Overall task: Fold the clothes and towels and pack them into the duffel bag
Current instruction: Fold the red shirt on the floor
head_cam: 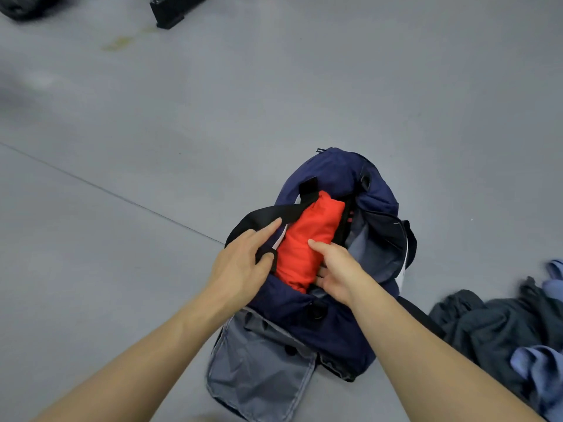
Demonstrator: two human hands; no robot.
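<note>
A navy duffel bag [335,172] lies open on the grey floor, its grey-lined flap [259,370] folded out toward me. A folded red garment [307,236] sits in the bag's opening. My left hand [240,263] rests on the bag's left edge, with its forefinger stretched along the black strap [268,214] and its thumb hooked over the strap at the rim. My right hand [335,269] grips the red garment's near right side, thumb on top and fingers curled under it.
A heap of dark grey clothes [493,327] and light blue clothes [539,373] lies on the floor at the right. Black objects [173,10] stand at the far top edge. A seam [106,190] crosses the floor on the left.
</note>
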